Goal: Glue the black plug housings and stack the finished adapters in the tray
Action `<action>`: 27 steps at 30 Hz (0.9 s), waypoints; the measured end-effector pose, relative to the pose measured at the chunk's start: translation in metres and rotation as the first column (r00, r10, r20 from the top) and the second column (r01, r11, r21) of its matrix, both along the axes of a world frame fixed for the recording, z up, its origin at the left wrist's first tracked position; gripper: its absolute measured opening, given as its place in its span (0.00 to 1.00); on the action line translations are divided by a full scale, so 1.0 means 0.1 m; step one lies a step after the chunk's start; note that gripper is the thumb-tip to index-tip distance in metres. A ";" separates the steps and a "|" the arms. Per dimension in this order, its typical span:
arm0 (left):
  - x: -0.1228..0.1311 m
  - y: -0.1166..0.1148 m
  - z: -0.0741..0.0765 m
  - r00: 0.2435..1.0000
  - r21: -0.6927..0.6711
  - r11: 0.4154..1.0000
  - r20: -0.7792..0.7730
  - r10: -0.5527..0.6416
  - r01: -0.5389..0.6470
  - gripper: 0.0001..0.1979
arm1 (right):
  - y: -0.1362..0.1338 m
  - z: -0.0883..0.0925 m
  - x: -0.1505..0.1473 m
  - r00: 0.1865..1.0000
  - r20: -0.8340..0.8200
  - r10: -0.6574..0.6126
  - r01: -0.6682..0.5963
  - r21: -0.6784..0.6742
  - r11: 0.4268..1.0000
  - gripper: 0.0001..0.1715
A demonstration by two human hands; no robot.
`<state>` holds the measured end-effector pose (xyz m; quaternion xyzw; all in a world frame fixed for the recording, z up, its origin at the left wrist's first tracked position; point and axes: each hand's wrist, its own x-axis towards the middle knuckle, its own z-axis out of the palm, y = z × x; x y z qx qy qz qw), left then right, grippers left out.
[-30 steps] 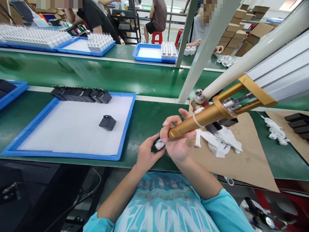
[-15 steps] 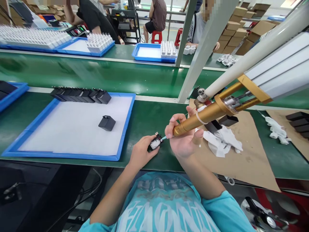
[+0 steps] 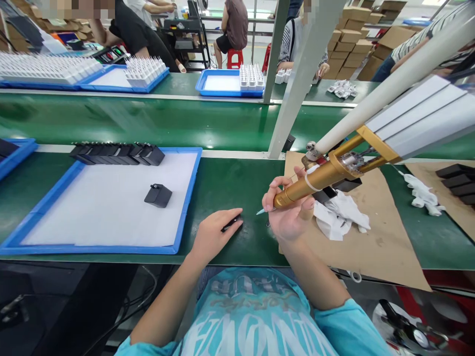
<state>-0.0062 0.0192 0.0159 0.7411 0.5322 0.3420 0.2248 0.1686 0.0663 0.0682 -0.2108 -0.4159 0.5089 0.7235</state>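
In my left hand (image 3: 215,231), a small black plastic housing (image 3: 230,223) is gripped between thumb and fingers above the green bench. Most of it is hidden by the fingers. My right hand (image 3: 289,210), palm up, has its fingers curled around the lower end of a gold dispensing gun (image 3: 308,187). A thin teal nozzle (image 3: 261,211) sticks out of the gun and points left, a short gap away from the housing. One black housing (image 3: 159,196) stands by itself on the blue-rimmed tray (image 3: 104,249) to my left, and a row of black housings (image 3: 118,153) lines its far edge.
Brown cardboard (image 3: 371,247) lies right of my hands with crumpled white cloth (image 3: 341,215) on it. A slanted metal post (image 3: 293,104) rises behind. Across the bench are trays of white parts (image 3: 252,77) and several people. More black pieces (image 3: 458,180) sit far right.
The nozzle tip has come away from the housing as my right hand and the gun shifted right. My left hand has turned the housing, so its pale open face no longer shows.
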 end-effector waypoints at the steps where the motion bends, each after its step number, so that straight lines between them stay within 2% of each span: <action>1: 0.00 -0.02 -0.01 0.999 0.075 0.997 -0.037 -0.009 0.012 0.13 | 0.00 -0.01 0.01 1.000 -0.005 0.008 -0.008 0.009 1.000 0.24; 4: 0.01 -0.05 -0.04 0.995 0.186 0.982 -0.101 -0.006 0.025 0.12 | 0.01 -0.02 0.02 1.000 -0.009 0.013 -0.013 0.020 1.000 0.24; 8: 0.07 0.00 -0.08 0.994 0.161 0.987 -0.110 -0.007 0.025 0.09 | 0.01 -0.02 0.03 1.000 -0.003 -0.005 0.005 0.011 1.000 0.24; 10: 0.11 0.01 -0.10 0.986 0.159 0.987 -0.168 -0.010 0.037 0.09 | 0.01 -0.02 0.04 1.000 -0.009 -0.003 0.003 0.017 1.000 0.23; 14: 0.16 -0.01 -0.15 0.907 0.232 0.973 -0.412 0.085 0.014 0.11 | 0.00 -0.02 0.06 1.000 -0.011 -0.004 0.005 0.015 1.000 0.22; 18: 0.18 0.00 -0.18 0.856 0.253 0.967 -0.502 0.125 0.008 0.08 | -0.01 -0.02 0.07 1.000 -0.005 0.005 -0.005 -0.014 1.000 0.24; 23: 0.19 0.01 -0.14 0.824 0.204 0.978 -0.561 0.085 0.038 0.08 | -0.01 -0.01 0.07 1.000 -0.028 0.010 -0.010 -0.007 1.000 0.25; 27: 0.09 -0.02 -0.06 0.817 0.094 0.987 -0.574 -0.055 0.132 0.17 | -0.02 0.03 0.07 1.000 -0.029 -0.011 0.009 -0.039 0.999 0.27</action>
